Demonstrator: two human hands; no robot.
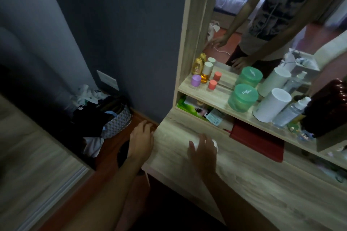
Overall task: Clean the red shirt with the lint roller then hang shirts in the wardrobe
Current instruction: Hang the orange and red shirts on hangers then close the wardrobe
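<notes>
Hands hover over a pale wood-grain dressing table [253,180] that stands against a dark blue-grey wall. The right hand [203,153] reaches down over a white cylindrical object [215,143] lying on the tabletop — probably the lint roller, though blur and the hand itself hide most of it. Its fingers are spread and only lightly bent over the white shape; whether they already grip it I cannot tell. The left hand [141,137] hangs just off the table's left edge, above the red-brown floor, fingers loose and apart, holding nothing.

Behind the right hand, a flat dark red case [261,140] lies under the table's shelf. On the shelf stand two translucent green round tubs [243,97], a white cylindrical container [272,105], a small lilac cap-shaped jar [195,80] and an amber bottle with a white cap [205,73]. The mirror above reflects a person in a light printed T-shirt.

On the floor to the left sits a patterned fabric basket [117,122] heaped with dark and white clothes. No red shirt can be made out with certainty.
</notes>
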